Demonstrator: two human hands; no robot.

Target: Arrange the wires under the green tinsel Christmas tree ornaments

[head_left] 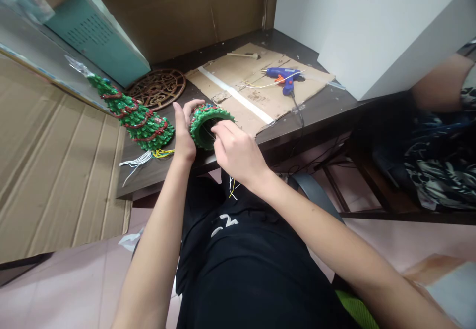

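Showing its hollow base to the head camera, a green ornament (198,119) with red trim is held, tipped over, at the front edge of a dark desk (329,103). Its side is cupped by the left hand (185,133), with the thumb raised apart from the fingers. At the mouth of the base, the fingertips of the right hand (238,148) are bunched close together; whether anything is pinched between them cannot be told. White and yellow wire ends (232,188) are seen hanging just below that hand. To the left, a decorated tree (139,116) is stood on the desk, with white wires (137,159) and yellow wires (162,153) spread from its foot. Behind it, a round openwork plate (159,85) is laid flat beside a teal box (98,36). Farther right, a blue glue gun (284,75) and a brush (245,55) are set on a cardboard sheet (211,85), which is crossed by a white strip (238,95). At far right, another person's arm (435,83) is partly hidden by a white panel (394,46).
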